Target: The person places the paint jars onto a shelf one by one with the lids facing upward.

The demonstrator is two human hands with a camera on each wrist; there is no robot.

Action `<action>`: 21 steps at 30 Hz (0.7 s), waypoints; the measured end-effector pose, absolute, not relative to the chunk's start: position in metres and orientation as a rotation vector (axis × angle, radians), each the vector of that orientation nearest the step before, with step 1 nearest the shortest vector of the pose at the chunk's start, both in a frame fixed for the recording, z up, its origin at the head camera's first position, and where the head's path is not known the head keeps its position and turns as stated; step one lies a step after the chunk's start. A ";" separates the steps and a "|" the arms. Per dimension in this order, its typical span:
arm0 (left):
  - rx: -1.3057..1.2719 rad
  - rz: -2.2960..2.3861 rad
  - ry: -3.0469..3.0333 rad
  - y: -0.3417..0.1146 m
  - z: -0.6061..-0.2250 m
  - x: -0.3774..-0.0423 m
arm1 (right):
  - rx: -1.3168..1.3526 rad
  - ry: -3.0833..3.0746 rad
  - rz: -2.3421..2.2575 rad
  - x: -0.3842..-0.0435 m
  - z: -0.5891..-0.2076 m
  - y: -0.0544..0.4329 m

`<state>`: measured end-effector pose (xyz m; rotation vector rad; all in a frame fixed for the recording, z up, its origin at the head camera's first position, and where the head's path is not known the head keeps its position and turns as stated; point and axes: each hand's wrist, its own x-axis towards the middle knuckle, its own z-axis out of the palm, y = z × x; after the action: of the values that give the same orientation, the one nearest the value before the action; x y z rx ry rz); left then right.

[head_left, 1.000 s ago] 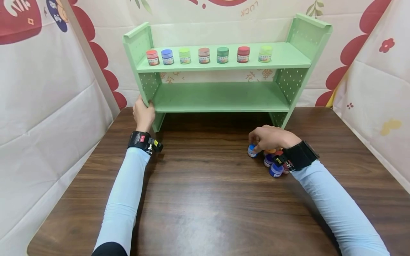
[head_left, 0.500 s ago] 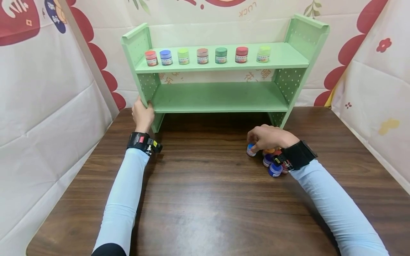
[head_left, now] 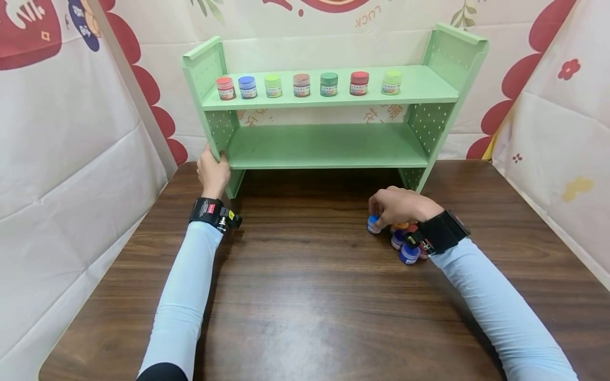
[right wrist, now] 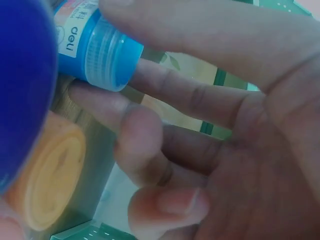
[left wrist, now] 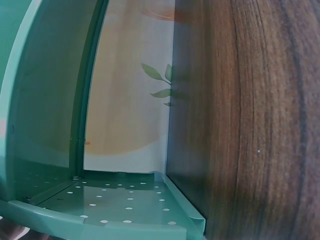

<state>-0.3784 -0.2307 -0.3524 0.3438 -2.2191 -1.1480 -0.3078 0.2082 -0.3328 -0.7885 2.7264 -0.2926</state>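
My left hand [head_left: 213, 172] grips the lower left side panel of a green two-tier shelf [head_left: 329, 145]; the left wrist view looks along its perforated panel [left wrist: 115, 200]. On the table at the right, my right hand [head_left: 400, 205] pinches a small light-blue paint jar [head_left: 373, 225] between thumb and fingers. Close up, that paint jar [right wrist: 112, 60] lies on its side in the right wrist view, with a clear-edged lid. Beside it are an orange jar [right wrist: 55, 175] and, large in front, a dark-blue lid [right wrist: 25, 85].
Under my right wrist cluster more paint jars, among them a dark-blue jar [head_left: 409, 254], a purple-blue jar [head_left: 397, 239] and partly hidden red ones. Several coloured jars, such as a dark-green jar [head_left: 329, 84], stand in a row on the upper tier. Printed cloth [head_left: 86, 159] surrounds the wooden table [head_left: 286, 296].
Both hands keep their places and their holds. Only the head view has shifted slightly.
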 end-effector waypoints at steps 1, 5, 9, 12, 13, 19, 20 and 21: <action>0.346 -1.146 -2.222 -0.231 -0.353 -0.378 | -0.798 2.725 -0.293 -0.308 -0.333 0.208; 0.350 -1.137 -2.226 -0.231 -0.354 -0.379 | -0.822 2.716 -0.307 -0.311 -0.335 0.210; 0.353 -1.134 -2.224 -0.231 -0.354 -0.379 | -0.845 2.702 -0.324 -0.313 -0.336 0.212; 0.353 -1.135 -2.217 -0.231 -0.354 -0.379 | -0.855 2.699 -0.329 -0.315 -0.336 0.213; 0.353 -1.137 -2.215 -0.231 -0.354 -0.378 | -0.860 2.698 -0.333 -0.315 -0.336 0.213; 0.349 -1.138 -2.209 -0.231 -0.353 -0.379 | -0.841 2.675 -0.377 -0.315 -0.335 0.216; 0.349 -1.136 -2.211 -0.231 -0.354 -0.379 | -0.835 2.672 -0.381 -0.316 -0.335 0.216; 0.347 -1.134 -2.212 -0.231 -0.354 -0.378 | -0.835 2.671 -0.384 -0.315 -0.335 0.215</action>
<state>-0.3783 -0.2314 -0.3543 0.3466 -2.2124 -1.1339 -0.3154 0.2154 -0.3352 -0.8355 2.6706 -0.3837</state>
